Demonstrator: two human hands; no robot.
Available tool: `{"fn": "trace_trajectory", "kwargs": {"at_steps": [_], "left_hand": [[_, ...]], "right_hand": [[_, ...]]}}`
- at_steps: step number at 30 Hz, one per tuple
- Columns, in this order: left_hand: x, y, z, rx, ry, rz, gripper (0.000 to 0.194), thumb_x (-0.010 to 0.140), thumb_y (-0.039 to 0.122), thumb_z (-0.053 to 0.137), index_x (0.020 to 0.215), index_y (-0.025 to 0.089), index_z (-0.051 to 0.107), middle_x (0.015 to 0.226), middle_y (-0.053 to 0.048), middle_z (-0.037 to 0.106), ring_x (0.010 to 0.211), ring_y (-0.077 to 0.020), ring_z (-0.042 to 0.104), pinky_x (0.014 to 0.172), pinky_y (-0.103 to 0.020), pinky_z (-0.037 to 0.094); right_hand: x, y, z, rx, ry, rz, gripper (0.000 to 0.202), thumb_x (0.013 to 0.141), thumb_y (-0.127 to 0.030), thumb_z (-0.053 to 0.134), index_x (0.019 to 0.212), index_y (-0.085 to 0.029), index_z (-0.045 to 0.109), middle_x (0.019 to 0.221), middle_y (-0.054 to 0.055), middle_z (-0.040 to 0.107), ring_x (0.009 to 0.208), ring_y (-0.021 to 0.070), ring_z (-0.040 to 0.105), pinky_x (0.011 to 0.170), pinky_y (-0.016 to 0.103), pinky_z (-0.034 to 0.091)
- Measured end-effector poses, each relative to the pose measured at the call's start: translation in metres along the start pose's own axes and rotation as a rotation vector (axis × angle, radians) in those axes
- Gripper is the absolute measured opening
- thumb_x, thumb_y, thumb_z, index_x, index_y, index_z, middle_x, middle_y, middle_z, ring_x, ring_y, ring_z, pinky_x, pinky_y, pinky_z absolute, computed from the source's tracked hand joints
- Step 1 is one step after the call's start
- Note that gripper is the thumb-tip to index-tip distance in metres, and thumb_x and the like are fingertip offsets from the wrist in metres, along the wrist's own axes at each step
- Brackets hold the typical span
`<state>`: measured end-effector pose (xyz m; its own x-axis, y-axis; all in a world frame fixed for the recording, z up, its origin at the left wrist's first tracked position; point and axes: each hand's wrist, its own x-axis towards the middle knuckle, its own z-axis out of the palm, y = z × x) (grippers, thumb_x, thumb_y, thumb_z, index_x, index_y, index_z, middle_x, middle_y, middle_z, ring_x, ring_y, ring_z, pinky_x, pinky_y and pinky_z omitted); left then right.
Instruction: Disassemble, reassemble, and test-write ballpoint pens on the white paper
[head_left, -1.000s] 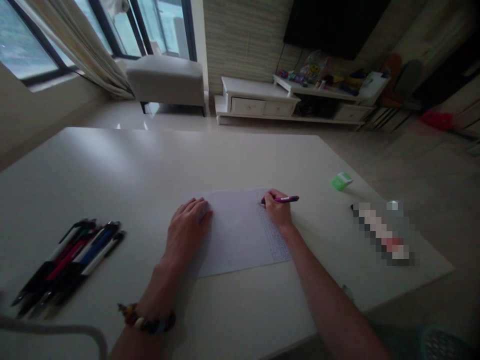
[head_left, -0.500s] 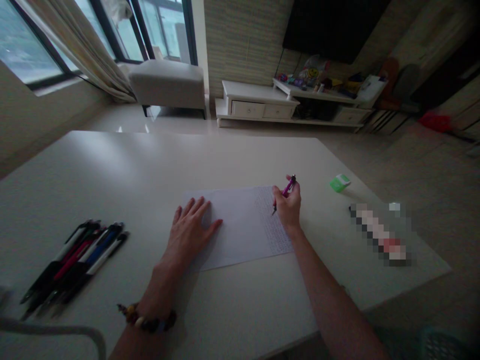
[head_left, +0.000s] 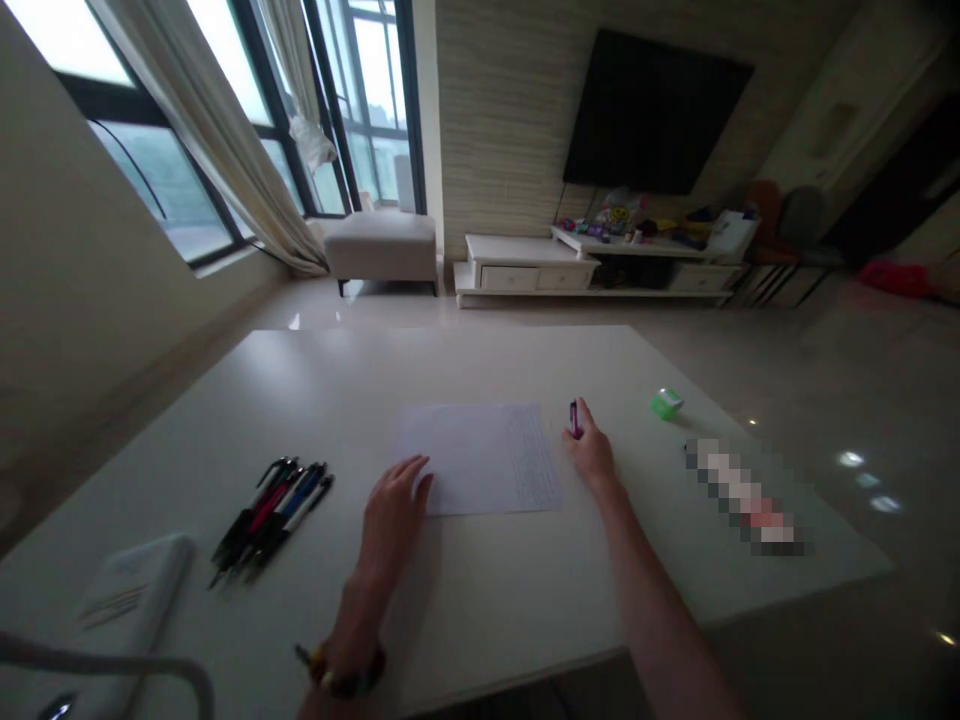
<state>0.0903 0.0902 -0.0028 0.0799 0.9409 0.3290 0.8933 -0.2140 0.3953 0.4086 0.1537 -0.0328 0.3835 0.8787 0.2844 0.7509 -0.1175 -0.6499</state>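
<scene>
A white sheet of paper (head_left: 469, 460) lies on the table, its right part covered with small handwritten lines. My left hand (head_left: 396, 505) is at the sheet's lower left edge, fingers loosely bent and thumb a little apart; it wears a beaded bracelet. Whether its fingertips press on the paper is unclear. Just beyond the sheet's right edge, my right hand (head_left: 591, 452) holds a purple pen (head_left: 575, 420), which stands nearly upright in the fingers. The lower end of the pen is hidden by the hand.
Several pens (head_left: 270, 515) lie in a bunch on the white table (head_left: 495, 590), left of my left hand. A white box (head_left: 131, 590) is at the near left, beside a grey cable (head_left: 112, 655). On the right are a small green item (head_left: 667, 403) and a blurred-out long object (head_left: 742, 495).
My right hand has moved off the writing to the sheet's right, pen turned more upright. My left hand has drawn back from flat on the paper to its edge. The view has tilted up.
</scene>
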Motion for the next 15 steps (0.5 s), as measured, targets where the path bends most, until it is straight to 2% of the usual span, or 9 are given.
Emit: {"fn": "trace_trajectory", "kwargs": {"at_steps": [2, 4, 7, 9, 11, 15], "left_hand": [[-0.031, -0.006, -0.016, 0.022, 0.003, -0.034, 0.031, 0.086, 0.030, 0.039, 0.110, 0.020, 0.057, 0.112, -0.006, 0.061, 0.101, -0.0186, 0.056, 0.091, -0.032, 0.043], [-0.058, -0.020, -0.035, 0.085, 0.050, -0.116, 0.030, 0.086, 0.032, 0.038, 0.106, 0.021, 0.058, 0.108, -0.006, 0.062, 0.095, -0.0190, 0.058, 0.084, -0.031, 0.046], [-0.082, -0.047, -0.066, 0.226, 0.143, -0.261, 0.032, 0.085, 0.034, 0.039, 0.107, 0.020, 0.057, 0.103, -0.009, 0.061, 0.086, -0.0205, 0.060, 0.073, -0.031, 0.047], [-0.087, -0.062, -0.083, 0.303, 0.193, -0.326, 0.033, 0.084, 0.034, 0.040, 0.108, 0.019, 0.057, 0.099, -0.011, 0.061, 0.083, -0.0220, 0.059, 0.067, -0.031, 0.046], [-0.085, -0.068, -0.094, 0.320, 0.192, -0.367, 0.033, 0.083, 0.034, 0.041, 0.104, 0.016, 0.058, 0.094, -0.012, 0.061, 0.077, -0.0215, 0.058, 0.059, -0.030, 0.044], [-0.079, -0.061, -0.101, 0.265, 0.144, -0.468, 0.030, 0.084, 0.032, 0.041, 0.097, 0.012, 0.060, 0.090, -0.012, 0.060, 0.069, -0.0184, 0.056, 0.055, -0.028, 0.043]], "right_hand": [[-0.005, 0.009, -0.008, -0.107, 0.001, 0.035, 0.052, 0.073, -0.032, 0.051, 0.124, -0.019, 0.052, 0.076, 0.009, 0.066, 0.065, 0.0215, 0.058, 0.062, 0.030, 0.040], [-0.011, 0.016, -0.015, -0.142, 0.024, 0.028, 0.045, 0.076, -0.035, 0.049, 0.117, -0.018, 0.057, 0.082, 0.011, 0.065, 0.070, 0.0216, 0.058, 0.065, 0.030, 0.040], [-0.024, 0.028, -0.025, -0.128, 0.085, -0.014, 0.046, 0.078, -0.041, 0.047, 0.111, -0.012, 0.060, 0.084, 0.013, 0.062, 0.074, 0.0221, 0.056, 0.068, 0.031, 0.040], [-0.037, 0.036, -0.033, -0.090, 0.140, -0.025, 0.047, 0.078, -0.043, 0.045, 0.107, -0.010, 0.061, 0.083, 0.013, 0.059, 0.074, 0.0222, 0.054, 0.069, 0.032, 0.040], [-0.053, 0.046, -0.043, -0.038, 0.191, -0.019, 0.045, 0.079, -0.042, 0.043, 0.103, -0.009, 0.062, 0.081, 0.012, 0.057, 0.070, 0.0211, 0.053, 0.069, 0.032, 0.041], [-0.089, 0.063, -0.062, 0.059, 0.237, -0.016, 0.042, 0.079, -0.042, 0.042, 0.096, -0.010, 0.063, 0.079, 0.009, 0.054, 0.060, 0.0170, 0.049, 0.065, 0.031, 0.040]]}}
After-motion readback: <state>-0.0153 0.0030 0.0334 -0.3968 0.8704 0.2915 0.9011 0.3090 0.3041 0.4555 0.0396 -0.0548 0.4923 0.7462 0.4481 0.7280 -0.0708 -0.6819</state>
